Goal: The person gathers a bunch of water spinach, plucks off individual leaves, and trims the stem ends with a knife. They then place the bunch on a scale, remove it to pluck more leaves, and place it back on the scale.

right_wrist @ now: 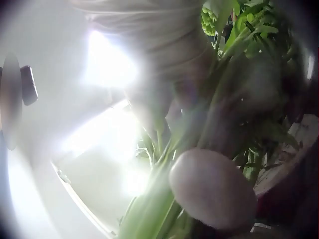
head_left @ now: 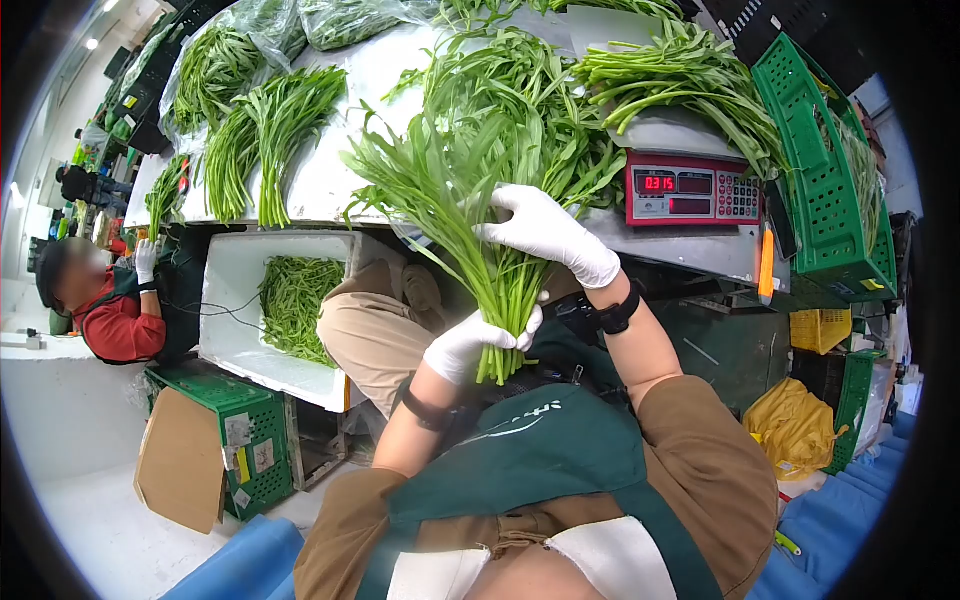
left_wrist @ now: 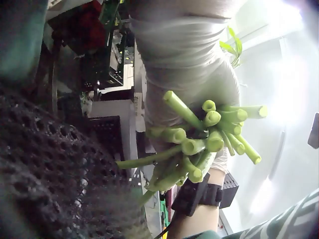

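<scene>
In the head view a bunch of leafy green stems [head_left: 465,225] stands over the lap, leaves fanned upward, cut ends down. The white-gloved left hand [head_left: 470,345] is wrapped round the lower stems. Higher up, the gloved right hand [head_left: 545,232] has its bent fingers at the leafy part, against the bunch. The left wrist view shows hollow cut stem ends [left_wrist: 214,140] sticking out of the left hand [left_wrist: 187,74]. A blurred fingertip of the right hand lies over the stems [right_wrist: 149,206] in the right wrist view.
A red scale [head_left: 692,190] reading 0.315 carries more greens [head_left: 680,80]. Piled and bundled greens [head_left: 285,125] lie across the table. A white foam box [head_left: 230,300] with cut greens is below left; a green crate [head_left: 825,170] stands right. A person in red [head_left: 125,315] is at far left.
</scene>
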Motion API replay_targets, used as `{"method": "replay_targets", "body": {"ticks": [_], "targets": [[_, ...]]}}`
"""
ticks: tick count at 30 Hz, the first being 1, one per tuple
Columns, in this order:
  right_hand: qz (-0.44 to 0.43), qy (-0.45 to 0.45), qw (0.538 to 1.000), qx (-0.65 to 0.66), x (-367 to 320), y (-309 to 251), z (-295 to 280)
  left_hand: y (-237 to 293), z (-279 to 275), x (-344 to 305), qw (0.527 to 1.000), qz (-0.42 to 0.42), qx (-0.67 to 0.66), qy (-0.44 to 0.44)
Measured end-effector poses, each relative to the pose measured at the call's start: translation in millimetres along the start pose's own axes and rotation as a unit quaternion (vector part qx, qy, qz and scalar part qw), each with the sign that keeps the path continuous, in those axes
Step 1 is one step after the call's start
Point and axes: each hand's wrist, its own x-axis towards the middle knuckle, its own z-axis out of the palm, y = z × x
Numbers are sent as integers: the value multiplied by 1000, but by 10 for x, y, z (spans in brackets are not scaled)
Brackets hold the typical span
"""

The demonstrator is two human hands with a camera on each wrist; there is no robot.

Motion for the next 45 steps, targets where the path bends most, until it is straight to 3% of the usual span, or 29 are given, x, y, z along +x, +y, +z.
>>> {"method": "replay_targets", "body": {"ticks": [6,12,15,21,24,27,28,31,34,38,41,45], "targets": [[21,58,998,23,-16,61,11,0,2,-7,1000,2,-13,-2],[14,69,997,41,-78,107,-24,-7,14,-2,1000,3,-17,-16],[1,49,999,-16,-96,37,-30,-6,12,1,1000,-6,-2,-19],[-14,147,988,36,-14,136,76,24,8,1,1000,-9,16,-18],[-112,177,978,9,-24,132,69,51,4,17,999,-14,27,-15],[-80,91,993,9,-52,49,35,64,27,36,999,-29,46,5],[-124,124,983,45,-51,41,65,69,34,42,998,-33,56,18],[23,25,994,106,-95,-118,-60,68,26,43,997,-40,59,30],[-130,113,985,0,-40,160,93,64,48,48,994,-47,84,49],[-130,107,985,28,-52,170,94,108,81,54,992,-51,99,65],[-83,111,988,62,-90,132,51,112,86,42,991,-43,101,71],[-85,147,985,23,-197,138,-85,87,73,21,997,-25,40,66]]}}
